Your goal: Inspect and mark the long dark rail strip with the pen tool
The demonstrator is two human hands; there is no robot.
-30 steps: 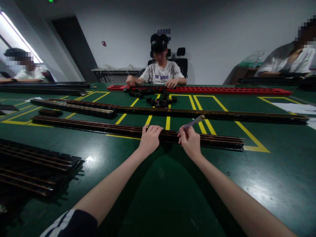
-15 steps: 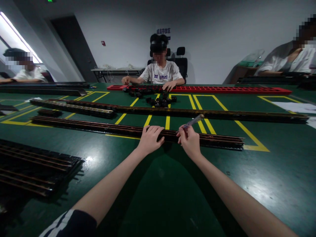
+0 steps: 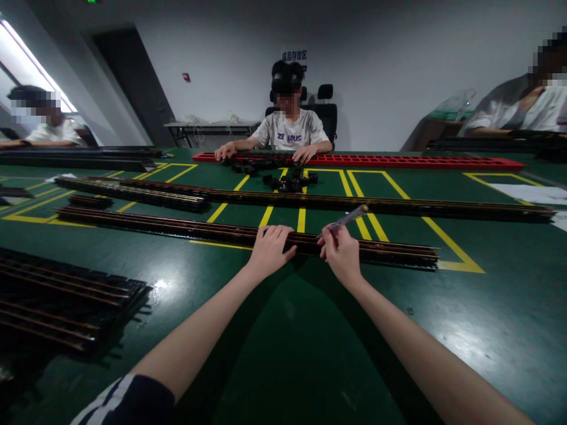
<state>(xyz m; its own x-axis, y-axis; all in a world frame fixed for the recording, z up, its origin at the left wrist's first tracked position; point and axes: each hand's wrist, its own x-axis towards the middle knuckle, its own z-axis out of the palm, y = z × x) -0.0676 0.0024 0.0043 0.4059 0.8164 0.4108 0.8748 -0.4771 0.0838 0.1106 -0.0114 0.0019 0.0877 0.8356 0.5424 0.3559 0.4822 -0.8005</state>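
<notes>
Green covers the bench (image 3: 443,319), and thin yellow lines (image 3: 443,242) make boxes on it. One long black strip (image 3: 190,227) with copper-coloured lines lies across the bench, in front of the two bare hands, nearer the near side than the far edge. The left hand (image 3: 268,251) lies over the strip with its thumb out to the side; I cannot tell if its fingers squeeze the strip. The right hand (image 3: 342,254) pinches a see-through pen (image 3: 349,219), which tilts with its brownish end up and its other end down toward the strip. I cannot tell if the tip touches it. On the near left part of the bench, more black strips (image 3: 48,295) lie side by side. Behind the first strip, another long dark strip (image 3: 390,206) runs toward the right side of the bench. Near the far edge sits a long red tray (image 3: 420,161) with many little holes, and small black parts (image 3: 290,182) lie in front of it. A person (image 3: 295,127) in a white shirt sits at the far edge, with both hands by the tray. White paper (image 3: 529,193) lies on the far right part of the bench.
</notes>
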